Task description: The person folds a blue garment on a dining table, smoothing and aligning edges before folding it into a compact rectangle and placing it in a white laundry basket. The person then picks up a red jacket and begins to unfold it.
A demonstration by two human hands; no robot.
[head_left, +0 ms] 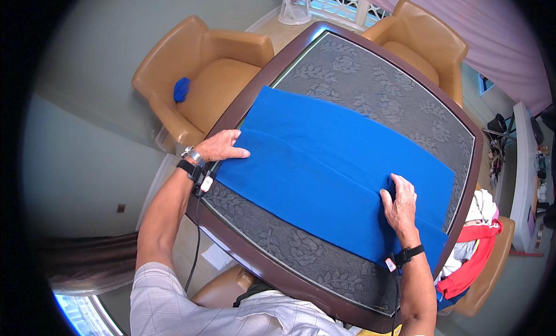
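A blue cloth lies spread across the table, with a long crease or fold edge running along its middle. Whether it is a garment cannot be told. At its left end, my left hand rests near the edge, thumb and fingers apart, holding nothing. My right hand is over the right part of the cloth, fingers slightly bent and apart, with nothing in it. Both wrists carry black straps with small cabled devices.
The table has a grey floral cover and a brown rim. Tan armchairs stand around it, one with a small blue item on it. Red, white and other clothes are heaped on the right chair. Cables hang from both wrists.
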